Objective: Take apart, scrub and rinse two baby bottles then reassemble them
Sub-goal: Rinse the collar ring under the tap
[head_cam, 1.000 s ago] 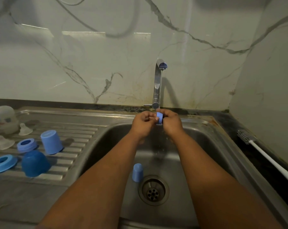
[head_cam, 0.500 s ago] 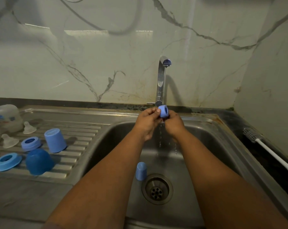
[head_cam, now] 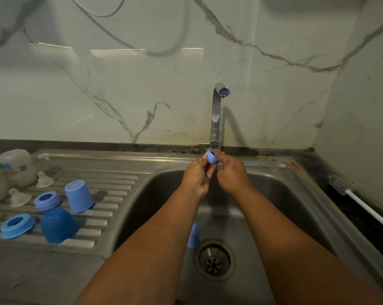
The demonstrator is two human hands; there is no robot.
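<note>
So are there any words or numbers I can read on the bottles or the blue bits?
No text here can be read.
Clear bottle upside down on the drainboard: blue and red printed marks, too blurred to read.
Light blue cap, dark blue cap, two blue rings: no print shows.
Small blue piece pinched by the left hand and right hand: no print shows.

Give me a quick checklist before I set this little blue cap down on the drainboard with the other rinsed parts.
1. Small blue cap held: ok, left hand and right hand both pinch it.
2. Water running from faucet: ok, thin stream visible.
3. Cap free of soap: cannot tell.
4. Room on drainboard: ok, bare ridges right of the light blue cup.
5. Second small blue cap beside the drain: not ok, it lies in the sink.
</note>
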